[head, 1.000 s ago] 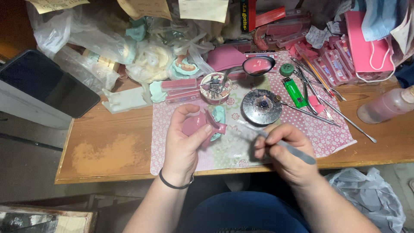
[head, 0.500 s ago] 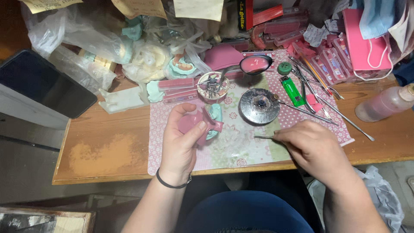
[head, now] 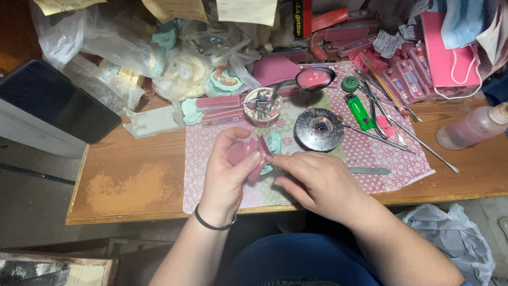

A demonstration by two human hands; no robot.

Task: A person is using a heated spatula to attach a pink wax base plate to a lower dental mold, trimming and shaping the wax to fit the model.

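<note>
My left hand (head: 227, 177) grips a pink wax piece (head: 242, 151) seated on a pale teal cast (head: 274, 142), holding it just above the flowered pink mat (head: 209, 140). My right hand (head: 317, 180) comes in from the right, its fingertips pinched on the right edge of the pink piece. A flat metal tool (head: 369, 170) lies loose on the mat just right of that hand. A black band circles my left wrist.
A round metal burner (head: 320, 128) with a small flame stands behind my right hand. Nearby are a cup of small tools (head: 261, 106), a green lighter (head: 360, 112), long metal instruments (head: 394, 130) and a pinkish bottle (head: 471, 127). Plastic bags (head: 106, 47) and pink boxes (head: 418, 69) crowd the back of the wooden table (head: 132, 182).
My right hand held the metal tool, swung right and laid it on the mat, then came back empty to the pink piece. My left hand has kept its hold.
</note>
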